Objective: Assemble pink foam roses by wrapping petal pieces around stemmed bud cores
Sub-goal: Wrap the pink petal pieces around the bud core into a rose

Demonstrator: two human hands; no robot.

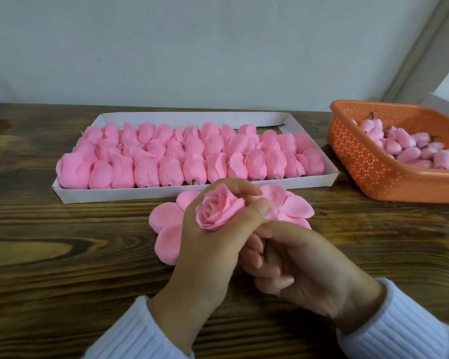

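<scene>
Dark wooden table (63, 255) against a pale wall (192, 47); white tray (192, 116) of roses (145, 172), orange basket (368, 167) of buds (409, 154). The left hand (205, 250) grips a foam rose (218, 211); the right hand (303, 268) curls beneath, hold hidden.

The left hand (208, 255) hides the underside of the rose (219, 211); the right edge crops the orange basket (368, 164)

On the table (63, 255), a tray (192, 194) filled with roses (192, 156) lies toward the back, near the wall (192, 47). A basket (368, 172) of buds (409, 149) stands right of it. Petal pieces (166, 218) lie flat before the tray; above them the left hand (208, 244) holds a rose (219, 209), the right hand (303, 268) beside it.
</scene>
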